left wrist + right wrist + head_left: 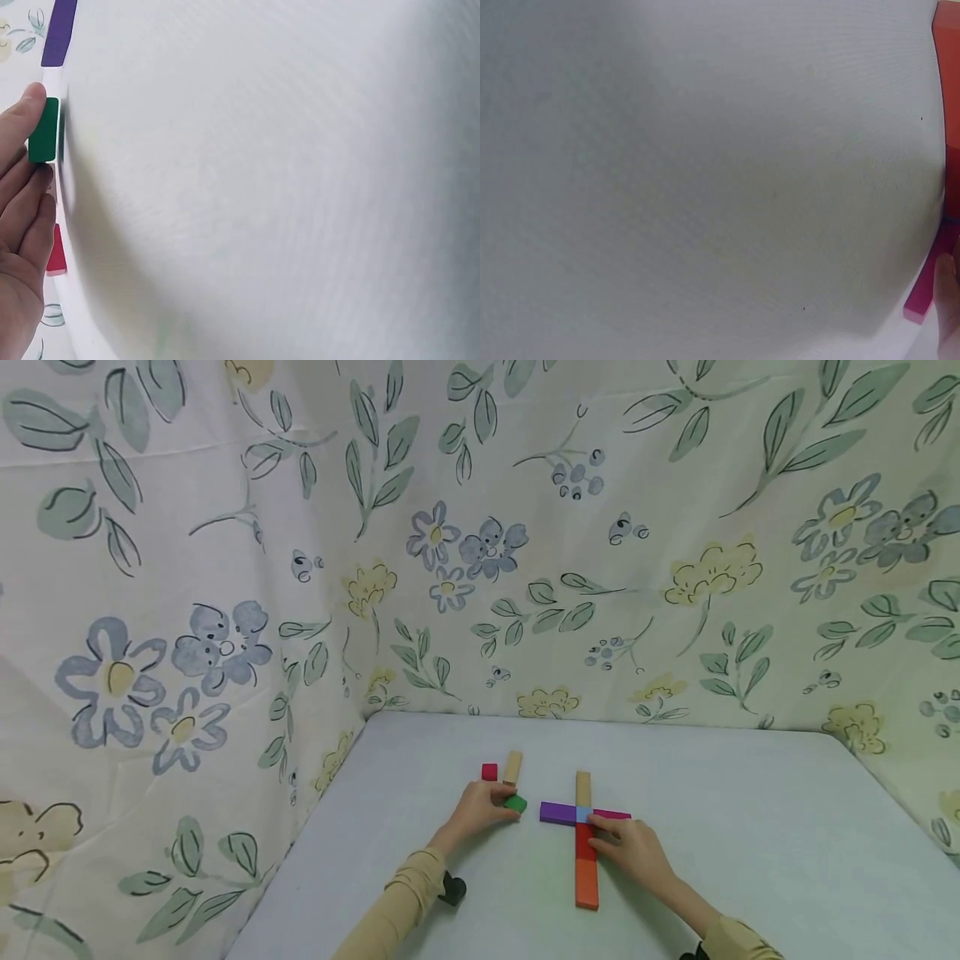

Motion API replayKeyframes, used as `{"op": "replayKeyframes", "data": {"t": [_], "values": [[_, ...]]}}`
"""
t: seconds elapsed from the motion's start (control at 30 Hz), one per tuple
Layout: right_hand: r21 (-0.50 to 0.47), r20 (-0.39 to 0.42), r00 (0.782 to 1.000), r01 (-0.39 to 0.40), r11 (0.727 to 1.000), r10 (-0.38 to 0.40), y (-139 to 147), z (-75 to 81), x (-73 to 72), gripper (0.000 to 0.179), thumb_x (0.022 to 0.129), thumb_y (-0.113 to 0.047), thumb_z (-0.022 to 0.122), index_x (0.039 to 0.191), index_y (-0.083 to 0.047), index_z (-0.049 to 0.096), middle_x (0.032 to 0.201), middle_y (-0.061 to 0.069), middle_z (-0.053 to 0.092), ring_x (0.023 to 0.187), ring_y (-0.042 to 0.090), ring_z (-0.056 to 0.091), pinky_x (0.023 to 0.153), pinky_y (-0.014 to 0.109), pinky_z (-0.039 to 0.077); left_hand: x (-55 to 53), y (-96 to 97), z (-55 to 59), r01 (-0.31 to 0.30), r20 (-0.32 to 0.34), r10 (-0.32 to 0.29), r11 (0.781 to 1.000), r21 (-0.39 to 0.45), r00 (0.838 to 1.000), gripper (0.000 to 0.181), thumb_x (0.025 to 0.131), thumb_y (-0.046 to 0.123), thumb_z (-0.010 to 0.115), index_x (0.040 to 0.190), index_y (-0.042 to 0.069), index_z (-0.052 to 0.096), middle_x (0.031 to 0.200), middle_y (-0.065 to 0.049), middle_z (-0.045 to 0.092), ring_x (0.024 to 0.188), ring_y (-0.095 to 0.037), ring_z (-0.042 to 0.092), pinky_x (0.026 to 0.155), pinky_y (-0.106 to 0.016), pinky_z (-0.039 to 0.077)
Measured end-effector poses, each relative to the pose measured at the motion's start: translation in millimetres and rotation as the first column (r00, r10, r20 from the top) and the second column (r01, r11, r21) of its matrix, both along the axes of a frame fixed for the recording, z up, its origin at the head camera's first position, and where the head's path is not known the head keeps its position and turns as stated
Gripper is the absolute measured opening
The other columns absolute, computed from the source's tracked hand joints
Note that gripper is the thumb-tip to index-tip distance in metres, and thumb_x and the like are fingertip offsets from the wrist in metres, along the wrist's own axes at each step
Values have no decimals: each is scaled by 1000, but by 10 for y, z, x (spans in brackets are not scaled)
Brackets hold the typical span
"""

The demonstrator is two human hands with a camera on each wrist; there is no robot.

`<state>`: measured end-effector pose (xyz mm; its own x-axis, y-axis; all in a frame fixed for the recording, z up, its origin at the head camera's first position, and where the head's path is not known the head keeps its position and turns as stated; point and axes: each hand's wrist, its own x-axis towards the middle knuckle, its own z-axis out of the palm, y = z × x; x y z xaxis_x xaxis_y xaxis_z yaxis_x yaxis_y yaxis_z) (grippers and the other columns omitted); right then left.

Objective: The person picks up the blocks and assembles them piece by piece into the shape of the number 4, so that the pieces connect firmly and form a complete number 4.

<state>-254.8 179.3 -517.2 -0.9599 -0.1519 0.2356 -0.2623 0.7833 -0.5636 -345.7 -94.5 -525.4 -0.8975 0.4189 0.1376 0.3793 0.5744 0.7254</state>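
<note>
— Left hand?

— Closed in a pinch: thumb and fingertips on the sides of the small green wooden block. Down on the pale grey table, just left of the purple wooden bar, not touching it.

— And behind that hand?

— A small red wooden cube and a short tan wooden stick, side by side, close to the knuckles.

— Right hand?

— Fingers stretched out, gripping nothing as far as can be seen. Tips resting on the magenta wooden bar and against the red wooden block under the crossing.

— Shape of the cross?

— Purple wooden bar to the left, a tiny light-blue square at the centre, magenta wooden bar to the right. A longer tan wooden stick on the far side; red wooden block, then a long orange wooden block, on the near side.

— Any advice for the grip?

— Probably best to pinch low and square on the small green wooden block. Better to lift than to drag, given the loose pieces nearby. Light, flat pressure from the right hand, enough to pin the cross without nudging the joints apart. Elbows wide, wrists clear of the long orange wooden block.
</note>
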Motion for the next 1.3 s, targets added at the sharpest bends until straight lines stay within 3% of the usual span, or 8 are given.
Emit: {"op": "replayKeyframes", "data": {"t": [0.23, 0.47, 0.7, 0.87, 1.1, 1.3], "values": [[8, 14, 1000, 5, 1000, -6, 11, -12, -8, 38, 76, -18, 78, 112, -8, 71, 103, 10, 73, 74, 9, 55, 63, 18, 44, 18, 16, 88, -8, 27, 6, 998, 66, 1000, 44, 74, 17, 80, 113, 1, 68, 113, -10, 70, 109, -23, 65, 90, -33, 51], [14, 8, 1000, 1, 1000, -1, 20, -10, -14, 38, 76, -17, 78, 112, -8, 71, 101, 10, 73, 72, 8, 54, 62, 17, 43, -21, 45, 200, -34, 22, 33, 998, 45, 999, 45, 76, 21, 80, 116, 3, 67, 113, -6, 70, 109, -21, 64, 93, -37, 50], [15, -6, 1000, -3, 1000, 3, 20, -10, -4, 37, 76, -17, 78, 112, -9, 71, 90, 7, 74, 69, 7, 50, 59, 18, 38, -59, 88, 356, -24, -68, 26, 999, 26, 997, 45, 75, 22, 80, 114, 3, 68, 111, -8, 71, 106, -22, 65, 92, -35, 51], [8, -9, 1000, -3, 1000, 3, 19, -16, -5, 37, 76, -16, 78, 112, -8, 71, 80, 3, 73, 66, 4, 46, 57, 17, 36, -75, 142, 435, -34, -92, 36, 999, 28, 995, 44, 76, 24, 79, 115, 6, 68, 113, -7, 70, 108, -22, 64, 91, -35, 51], [3, -13, 1000, -3, 1000, 3, 14, -29, -7, 37, 75, -16, 78, 111, -8, 72, 91, 8, 74, 69, 5, 51, 59, 17, 41, -63, 230, 403, -42, -47, 44, 998, 38, 998, 46, 76, 23, 79, 116, 4, 67, 113, -8, 70, 109, -23, 64, 89, -33, 52], [3, -3, 1000, 0, 1000, 0, 6, -29, -1, 37, 75, -16, 78, 111, -8, 72, 92, 7, 74, 74, 8, 57, 63, 19, 45, -19, 274, 322, -64, -63, 64, 998, 14, 996, 42, 75, 23, 80, 112, 6, 69, 108, -7, 72, 99, -21, 67, 82, -29, 53]]}}
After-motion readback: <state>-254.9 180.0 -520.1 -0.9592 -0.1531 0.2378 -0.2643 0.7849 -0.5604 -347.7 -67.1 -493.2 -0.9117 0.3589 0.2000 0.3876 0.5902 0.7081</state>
